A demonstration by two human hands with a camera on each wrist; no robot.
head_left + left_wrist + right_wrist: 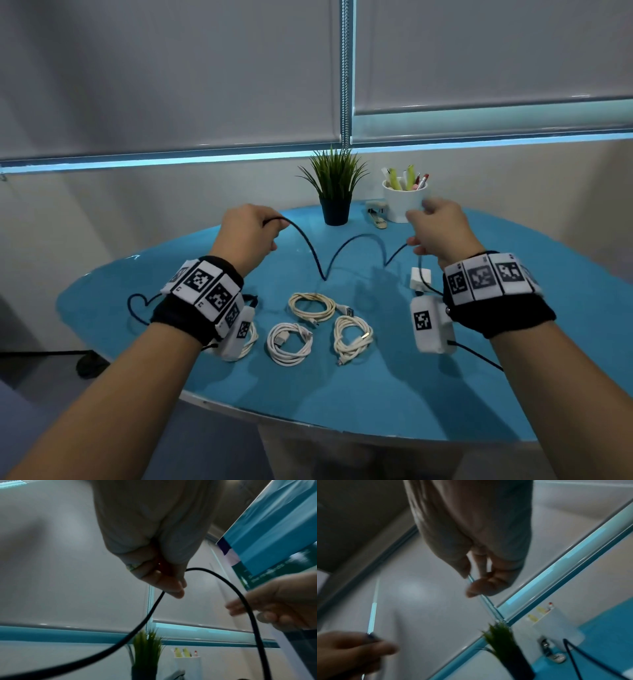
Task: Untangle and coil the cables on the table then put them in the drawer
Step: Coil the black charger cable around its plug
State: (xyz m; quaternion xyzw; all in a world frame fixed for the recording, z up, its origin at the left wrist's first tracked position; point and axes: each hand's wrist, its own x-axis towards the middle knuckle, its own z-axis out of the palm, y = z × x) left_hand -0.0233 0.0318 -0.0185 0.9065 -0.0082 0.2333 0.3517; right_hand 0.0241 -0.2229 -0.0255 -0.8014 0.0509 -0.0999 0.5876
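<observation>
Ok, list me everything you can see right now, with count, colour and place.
black cable: one, uncoiled, strung between both hands, sagging to the table
coiled cables: at least three, white or cream, near middle of table; a fourth partly hidden under the left wrist
white adapter: one, right side
potted plant: one, green in dark pot, far edge
pen cup: one, white, right of plant
stapler: one, pale, beside cup
table: one, blue
left hand: grips the black cable
right hand: holds the cable's other stretch
</observation>
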